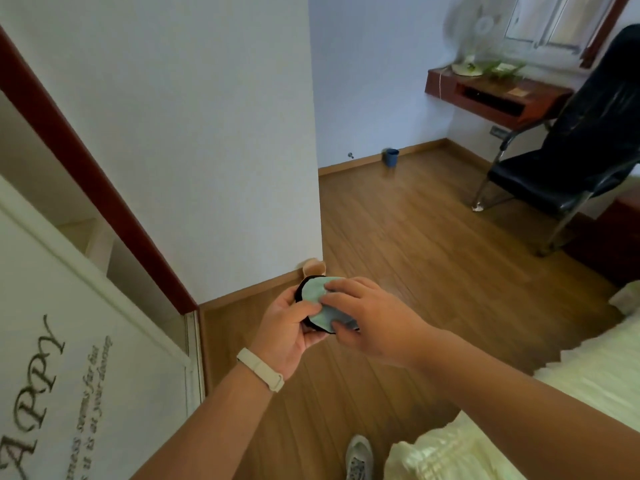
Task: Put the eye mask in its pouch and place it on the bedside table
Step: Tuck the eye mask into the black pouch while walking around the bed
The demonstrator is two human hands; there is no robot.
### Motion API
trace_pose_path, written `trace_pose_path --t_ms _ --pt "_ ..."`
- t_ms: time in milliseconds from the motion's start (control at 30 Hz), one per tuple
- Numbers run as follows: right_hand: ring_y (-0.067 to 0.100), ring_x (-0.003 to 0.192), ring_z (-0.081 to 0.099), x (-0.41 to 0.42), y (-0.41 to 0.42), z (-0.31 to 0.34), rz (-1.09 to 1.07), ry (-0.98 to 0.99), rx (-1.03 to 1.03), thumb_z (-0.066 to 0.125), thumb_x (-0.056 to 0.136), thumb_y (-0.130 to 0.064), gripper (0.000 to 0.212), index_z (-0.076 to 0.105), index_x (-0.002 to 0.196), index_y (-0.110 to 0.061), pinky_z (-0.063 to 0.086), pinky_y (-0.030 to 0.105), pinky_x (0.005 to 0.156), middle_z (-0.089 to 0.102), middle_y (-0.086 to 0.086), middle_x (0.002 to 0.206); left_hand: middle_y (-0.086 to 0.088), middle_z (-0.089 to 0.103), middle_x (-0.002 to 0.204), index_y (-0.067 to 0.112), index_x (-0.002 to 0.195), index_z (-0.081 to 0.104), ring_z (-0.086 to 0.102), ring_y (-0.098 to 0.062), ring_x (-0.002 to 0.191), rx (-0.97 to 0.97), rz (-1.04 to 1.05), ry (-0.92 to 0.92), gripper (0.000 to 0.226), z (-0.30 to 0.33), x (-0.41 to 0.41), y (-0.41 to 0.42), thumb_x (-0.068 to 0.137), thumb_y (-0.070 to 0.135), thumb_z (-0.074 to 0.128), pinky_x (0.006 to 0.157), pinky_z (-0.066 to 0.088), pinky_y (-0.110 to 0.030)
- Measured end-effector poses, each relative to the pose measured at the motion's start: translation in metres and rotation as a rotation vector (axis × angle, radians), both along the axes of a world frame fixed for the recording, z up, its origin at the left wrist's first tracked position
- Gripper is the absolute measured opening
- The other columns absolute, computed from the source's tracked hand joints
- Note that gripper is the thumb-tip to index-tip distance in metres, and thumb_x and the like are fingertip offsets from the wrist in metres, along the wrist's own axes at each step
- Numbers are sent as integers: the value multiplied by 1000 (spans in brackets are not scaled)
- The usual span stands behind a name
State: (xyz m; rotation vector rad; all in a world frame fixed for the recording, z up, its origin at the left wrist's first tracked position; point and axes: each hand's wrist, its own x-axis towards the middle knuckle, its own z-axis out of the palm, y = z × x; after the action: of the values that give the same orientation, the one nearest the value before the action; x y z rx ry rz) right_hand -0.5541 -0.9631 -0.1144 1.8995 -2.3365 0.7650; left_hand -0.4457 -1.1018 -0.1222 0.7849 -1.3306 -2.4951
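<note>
A: Where's the eye mask (317, 299)?

B: Mid-air, btwn both hands. Left hand (287, 327) cups the dark pouch (300, 292); right hand (367, 315) pinches the pale green mask, pressing it in.

A: Progress?

B: Approx halfway in. Pouch not closed; bedside table not in view.

1. There is a single view, from a wide-angle camera worn on the person's head.
2. It looks forward and steeply down over both forearms, which enter from the bottom edge and meet near the frame's centre.
3. The left hand (289, 332) and right hand (369, 318) sit closest to the lens, above the brown wood-plank floor (398, 237).
4. The frame is tilted: the white wall corner (317, 150) leans, and straight lines bow near the edges.
5. Farther off, at upper right, are the black padded metal-frame chair (568, 161) and the reddish-brown wall-mounted wooden shelf (502, 95).
</note>
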Motion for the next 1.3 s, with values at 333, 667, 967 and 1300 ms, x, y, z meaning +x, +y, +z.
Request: trace_pose_path --t_ms 333,667,967,1300 --pt "31 114 51 -154 -39 32 -99 11 -3 65 83 -18 43 57 124 -11 41 39 99 56 11 128 -18 71 106 10 115 66 69 -33 95 -59 -102 24 33 30 -170 -51 84 0 60 70 58 -40" --pt "26 119 46 -262 -61 32 -318 8 86 60 87 -24 44 52 129 -18 41 38 98 50 4 134 -18 70 103 8 115 65 70 -34 94 -28 -308 48 32 29 -310 -88 86 -3 58 69 58 -41" --pt "24 121 43 -369 -119 46 -598 13 147 57 88 -27 45 48 132 -23 38 34 100 46 1 138 -20 67 105 7 115 64 65 -34 94 -68 -572 78 30 38 -463 -156 88 -1 54 83 53 -49" --pt "18 124 37 -446 -119 67 -905 24 181 58 89 -28 45 45 133 -28 32 27 100 43 -5 139 -11 73 92 10 112 66 69 -25 81 -27 -868 154 27 44 -599 -154 87 1 56 61 58 -34"
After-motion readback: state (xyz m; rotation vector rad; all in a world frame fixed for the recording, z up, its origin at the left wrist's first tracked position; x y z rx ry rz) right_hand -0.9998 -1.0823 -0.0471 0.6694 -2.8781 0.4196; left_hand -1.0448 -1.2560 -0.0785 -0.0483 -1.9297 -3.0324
